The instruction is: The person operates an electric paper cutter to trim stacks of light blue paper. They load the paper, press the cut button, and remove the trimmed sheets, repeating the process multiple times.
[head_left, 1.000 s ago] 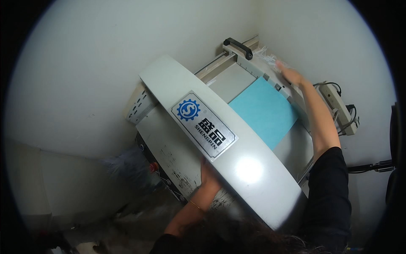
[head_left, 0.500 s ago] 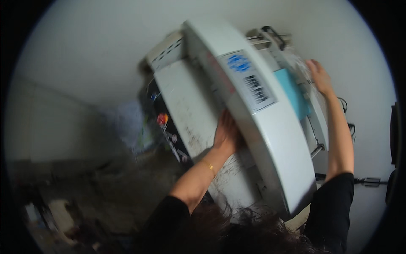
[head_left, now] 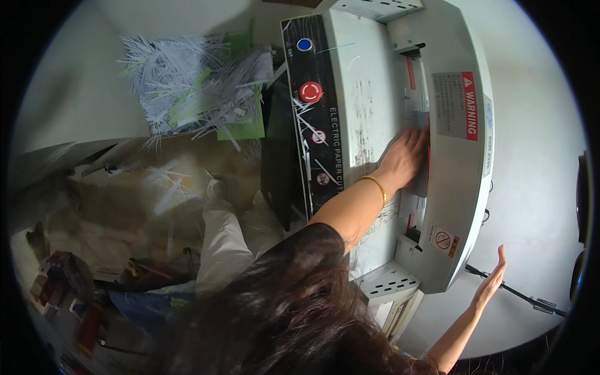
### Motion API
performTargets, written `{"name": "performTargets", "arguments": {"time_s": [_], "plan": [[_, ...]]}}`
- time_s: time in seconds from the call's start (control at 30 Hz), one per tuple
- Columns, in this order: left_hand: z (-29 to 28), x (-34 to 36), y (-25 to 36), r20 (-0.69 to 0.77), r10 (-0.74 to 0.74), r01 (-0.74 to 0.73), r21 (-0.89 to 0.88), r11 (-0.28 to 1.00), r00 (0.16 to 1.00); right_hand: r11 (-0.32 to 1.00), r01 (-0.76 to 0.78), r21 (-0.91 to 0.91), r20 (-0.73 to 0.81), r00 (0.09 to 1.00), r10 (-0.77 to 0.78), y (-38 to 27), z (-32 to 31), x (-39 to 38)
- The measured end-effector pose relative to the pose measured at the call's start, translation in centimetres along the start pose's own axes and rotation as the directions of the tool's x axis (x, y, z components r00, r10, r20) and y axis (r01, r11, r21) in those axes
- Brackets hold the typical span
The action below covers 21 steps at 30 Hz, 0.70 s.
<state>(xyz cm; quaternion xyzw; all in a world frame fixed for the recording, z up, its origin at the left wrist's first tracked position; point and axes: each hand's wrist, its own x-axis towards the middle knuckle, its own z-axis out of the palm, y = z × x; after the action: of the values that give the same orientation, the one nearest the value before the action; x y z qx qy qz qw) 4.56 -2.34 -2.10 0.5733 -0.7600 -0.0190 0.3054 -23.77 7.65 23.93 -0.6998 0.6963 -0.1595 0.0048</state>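
Observation:
A large pale grey electric paper cutter (head_left: 359,81) stands in front of me. My left hand (head_left: 403,159), with a gold bracelet at the wrist, reaches over its front table into the slot below the raised hood (head_left: 456,169). The fingers lie outstretched, their tips at the slot beside a flat grey piece (head_left: 422,181); what they touch inside is hidden. Past the hood's near right end, my right hand (head_left: 490,281) is held up with fingers straight, apart from the machine and with nothing in it.
The cutter's black front panel (head_left: 319,156) carries a red stop button (head_left: 310,92), a blue button (head_left: 304,44) and loose paper slivers. A heap of shredded white and green paper (head_left: 194,87) lies at the left. Tools and odds and ends (head_left: 150,269) clutter the lower left.
My view has swung toward the cutter's front and the floor. My right hand has come away from the area behind the hood, where light-blue sheets showed. My left hand stays at the slot.

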Motion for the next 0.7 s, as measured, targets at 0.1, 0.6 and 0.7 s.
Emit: {"name": "performTargets", "arguments": {"time_s": [0.1, 0.6, 0.7], "plan": [[0.2, -0.2, -0.3, 0.021, 0.000, 0.000, -0.009, 1.000, 1.000, 0.983, -0.184, -0.006, -0.032, 0.983, 0.183, -2.1, 0.0, -3.8], [0.7, 0.4, -0.5, 0.009, -0.062, 0.062, -0.086, 0.994, 0.998, 0.931, -0.361, -0.058, 0.017, 0.932, 0.362, -6.4, 3.2, -8.1], [-0.1, 0.3, -0.9, 0.000, -0.011, 0.011, -0.069, 0.998, 1.000, 0.916, -0.401, -0.007, -0.002, 0.916, 0.401, -4.3, 2.4, -8.8]]}}
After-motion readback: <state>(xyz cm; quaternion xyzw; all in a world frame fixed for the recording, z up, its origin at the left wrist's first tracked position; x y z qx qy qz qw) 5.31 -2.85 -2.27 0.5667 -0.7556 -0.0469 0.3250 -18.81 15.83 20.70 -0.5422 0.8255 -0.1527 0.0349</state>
